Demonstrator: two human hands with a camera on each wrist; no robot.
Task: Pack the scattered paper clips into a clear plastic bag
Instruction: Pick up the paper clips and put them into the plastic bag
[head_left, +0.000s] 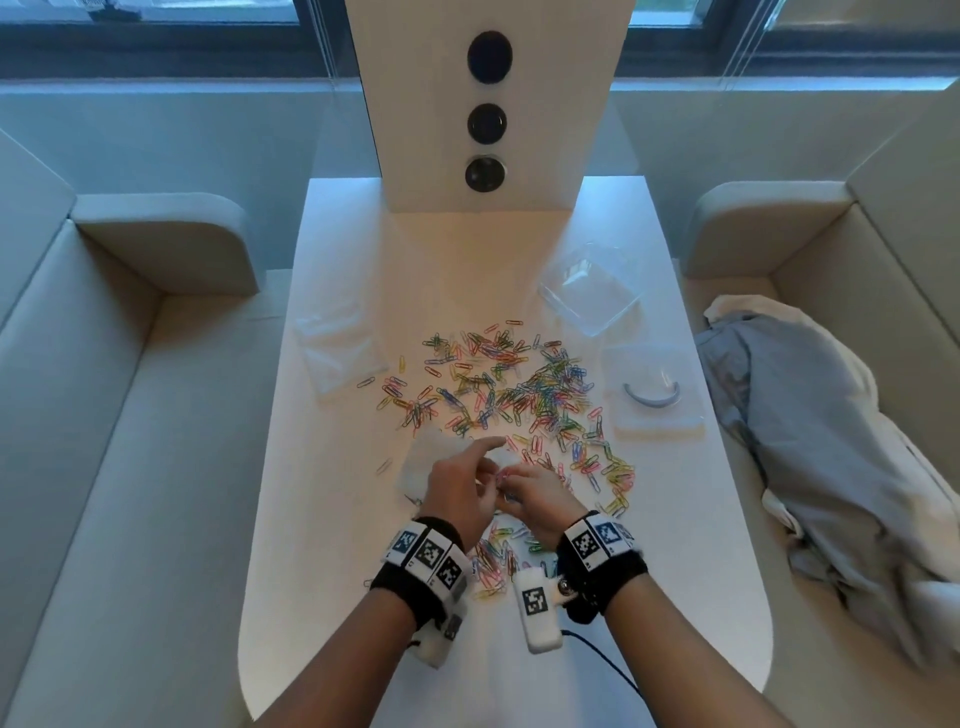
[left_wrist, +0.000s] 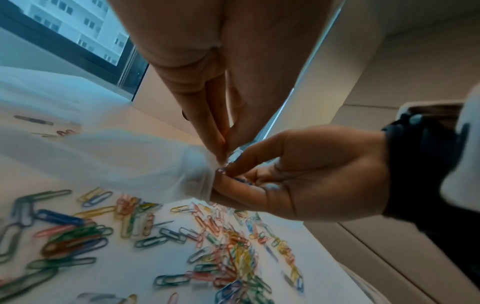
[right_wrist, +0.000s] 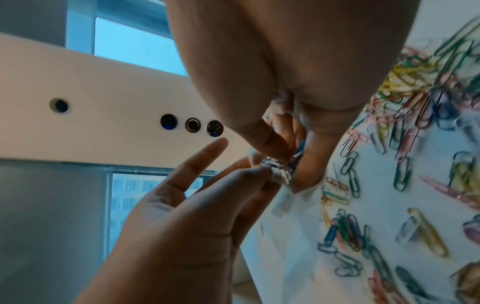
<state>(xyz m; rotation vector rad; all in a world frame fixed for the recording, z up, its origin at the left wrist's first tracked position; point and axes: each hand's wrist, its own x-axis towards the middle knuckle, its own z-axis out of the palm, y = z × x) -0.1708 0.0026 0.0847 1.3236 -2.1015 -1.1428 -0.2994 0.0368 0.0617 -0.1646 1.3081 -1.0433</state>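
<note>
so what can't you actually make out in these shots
- Clips already in the bag: hidden; left wrist view shows only cloudy plastic.
- Number of clips in the right hand: curled fingers cover them in both wrist views.
- Left hand's pinch on the bag: too small in the head view.
- Pile of clips: too many and too small to count.

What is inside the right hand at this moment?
The right hand cups a small bunch of paper clips at the mouth of the clear plastic bag. Its fingers hide their number.
</note>
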